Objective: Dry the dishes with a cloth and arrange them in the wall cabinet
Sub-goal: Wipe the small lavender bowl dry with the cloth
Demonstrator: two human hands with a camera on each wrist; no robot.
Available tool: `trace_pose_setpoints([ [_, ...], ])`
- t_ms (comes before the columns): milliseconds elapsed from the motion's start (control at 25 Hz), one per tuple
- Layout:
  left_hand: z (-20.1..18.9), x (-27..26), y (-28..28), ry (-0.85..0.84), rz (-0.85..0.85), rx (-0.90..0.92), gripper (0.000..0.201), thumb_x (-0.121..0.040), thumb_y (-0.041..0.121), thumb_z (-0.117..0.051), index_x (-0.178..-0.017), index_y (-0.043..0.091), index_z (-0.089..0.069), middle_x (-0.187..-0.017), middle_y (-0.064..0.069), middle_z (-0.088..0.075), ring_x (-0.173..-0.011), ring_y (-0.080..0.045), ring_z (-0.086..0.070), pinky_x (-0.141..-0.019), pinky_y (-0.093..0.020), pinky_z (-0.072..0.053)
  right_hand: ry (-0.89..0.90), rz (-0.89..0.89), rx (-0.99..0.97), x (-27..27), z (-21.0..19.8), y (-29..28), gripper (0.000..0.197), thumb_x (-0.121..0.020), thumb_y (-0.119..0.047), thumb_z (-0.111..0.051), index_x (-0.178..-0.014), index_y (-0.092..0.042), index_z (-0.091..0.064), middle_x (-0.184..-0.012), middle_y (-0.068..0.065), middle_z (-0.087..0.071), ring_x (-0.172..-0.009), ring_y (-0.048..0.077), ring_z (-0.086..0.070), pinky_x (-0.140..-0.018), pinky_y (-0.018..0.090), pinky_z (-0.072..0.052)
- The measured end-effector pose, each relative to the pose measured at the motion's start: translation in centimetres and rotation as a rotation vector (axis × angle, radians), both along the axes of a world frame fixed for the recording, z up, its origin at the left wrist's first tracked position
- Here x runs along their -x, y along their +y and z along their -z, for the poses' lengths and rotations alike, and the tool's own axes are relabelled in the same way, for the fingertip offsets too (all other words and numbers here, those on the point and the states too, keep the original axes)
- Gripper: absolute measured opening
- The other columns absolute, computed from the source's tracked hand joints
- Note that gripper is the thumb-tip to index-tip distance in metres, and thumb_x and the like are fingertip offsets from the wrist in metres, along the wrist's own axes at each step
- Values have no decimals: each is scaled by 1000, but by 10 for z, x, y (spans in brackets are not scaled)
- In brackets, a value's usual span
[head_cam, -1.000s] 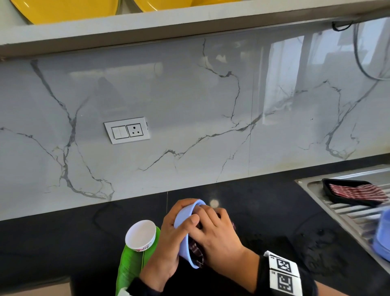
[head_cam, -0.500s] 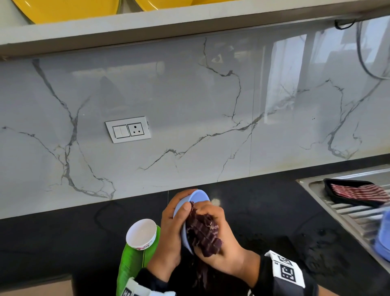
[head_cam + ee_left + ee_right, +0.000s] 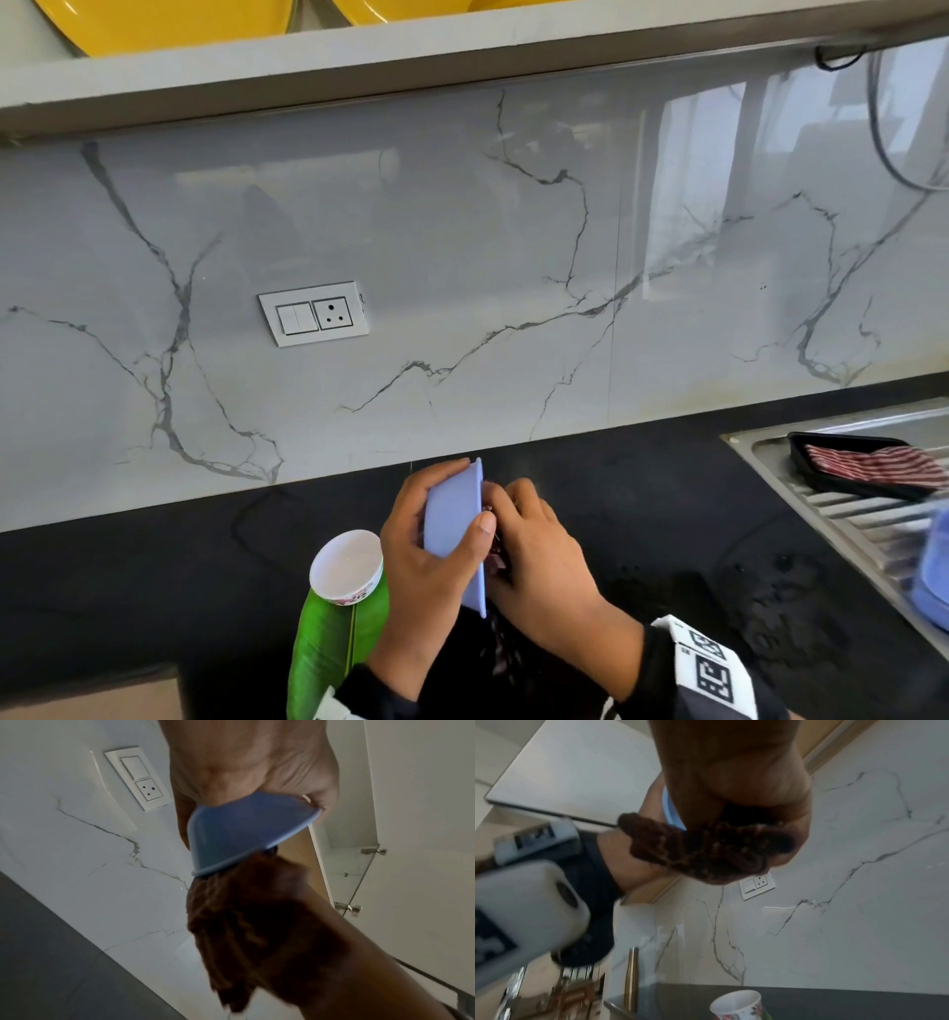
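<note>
two hands share this one job, so i'll take them from my left across. left of everything a white cup [image 3: 346, 565] sits mouth-up against a green object [image 3: 328, 642] on the dark counter [image 3: 154, 565], waiting. my left hand [image 3: 426, 560] is clamped round the blue bowl [image 3: 454, 519], fingers behind its base and thumb over the rim, holding it on edge above the counter so the open side faces right. my right hand [image 3: 544, 570] is bunched round the dark cloth [image 3: 706, 852], pushing a wad of it into the bowl's mouth while the loose end hangs below. to do this well i think i should turn the bowl with the left while the right sweeps the inside wall, then wipe the rim and the outside, keeping the thumb off dried patches. it's smooth plastic by the look, so i'd judge a firm hold matters. further right, a striped cloth [image 3: 873, 465] lies in a black tray [image 3: 821, 442] on the sink drainer [image 3: 847, 519]. overhead, yellow plates [image 3: 179, 20] already stand on the cabinet shelf [image 3: 462, 61] where this bowl should go
</note>
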State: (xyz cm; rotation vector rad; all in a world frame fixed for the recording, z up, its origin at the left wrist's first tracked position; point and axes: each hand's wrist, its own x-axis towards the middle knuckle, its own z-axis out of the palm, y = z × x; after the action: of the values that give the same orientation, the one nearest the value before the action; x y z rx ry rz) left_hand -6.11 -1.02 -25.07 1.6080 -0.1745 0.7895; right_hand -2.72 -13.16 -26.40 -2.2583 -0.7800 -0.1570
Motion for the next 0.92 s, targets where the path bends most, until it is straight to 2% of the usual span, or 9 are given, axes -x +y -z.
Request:
trace_pose_setpoints([
  [160, 3, -6, 17, -39, -91, 64, 45, -69, 37, -66, -106, 12, -65, -108, -2, -69, -103, -16, -64, -89, -25, -50, 394, -301, -265, 3, 8, -6, 49, -71, -35, -54, -119, -35, -48, -108, -1, -57, -101, 18, -59, -92, 40, -48],
  [280, 14, -9, 33, 19, -158, 118, 44, -71, 43, -62, -108, 18, -66, -115, -8, -65, -111, -22, -60, -96, -37, -47, 627, -516, -507, 9, 4, -15, 45, -74, 2, -60, -118, -5, -53, -98, -4, -62, -92, 9, -59, -82, 24, -47],
  [360, 17, -5, 40, 161, -81, 346, 51, -69, 52, -67, -110, 21, -68, -124, -14, -61, -116, -30, -58, -95, -46, -48, 600, -446, -682, 10, 0, -20, 44, -72, 8, -62, -115, 0, -55, -98, -2, -65, -93, 12, -62, -81, 23, -48],
  [440, 13, 2, 42, 296, 102, 593, 47, -78, 49, -63, -112, 17, -68, -121, -16, -66, -109, -31, -63, -81, -42, -55, 515, -179, -866, 2, 1, -23, 45, -74, 1, -66, -116, -11, -59, -108, 4, -69, -102, 20, -66, -89, 29, -52],
  [480, 11, 5, 40, 320, 181, 612, 40, -85, 42, -58, -111, 13, -68, -115, -15, -68, -103, -30, -65, -73, -37, -57, 538, -52, -927, -2, 0, -23, 44, -77, -6, -70, -118, -19, -59, -113, 6, -68, -106, 22, -66, -92, 33, -52],
  [560, 11, 11, 35, 322, 214, 551, 31, -91, 31, -53, -107, 9, -68, -107, -15, -70, -95, -28, -67, -68, -32, -57, 660, -20, -935, -9, -1, -21, 40, -82, -22, -74, -119, -28, -60, -119, 7, -65, -109, 19, -65, -97, 37, -52],
  [640, 12, 17, 30, 342, 252, 506, 30, -89, 28, -56, -105, 6, -67, -105, -16, -71, -94, -28, -68, -71, -34, -57, 708, -104, -806, -12, 2, -16, 42, -74, -35, -77, -114, -31, -65, -120, 8, -63, -109, 19, -65, -98, 40, -51],
  [800, 11, 25, 40, 433, 352, 179, 43, -73, 49, -59, -102, 18, -68, -106, -9, -69, -95, -26, -64, -82, -39, -48, 407, -9, -489, -15, 17, -11, 43, -67, -17, -80, -105, -33, -68, -106, 0, -68, -96, 16, -68, -87, 35, -56],
  [920, 5, 21, 55, 372, 143, -349, 25, -71, 43, -60, -94, 34, -67, -91, 7, -64, -81, -11, -62, -72, -20, -46, 219, 24, -392, -20, 10, -14, 46, -71, -9, -79, -108, -34, -67, -104, -8, -64, -96, 10, -65, -85, 29, -52],
])
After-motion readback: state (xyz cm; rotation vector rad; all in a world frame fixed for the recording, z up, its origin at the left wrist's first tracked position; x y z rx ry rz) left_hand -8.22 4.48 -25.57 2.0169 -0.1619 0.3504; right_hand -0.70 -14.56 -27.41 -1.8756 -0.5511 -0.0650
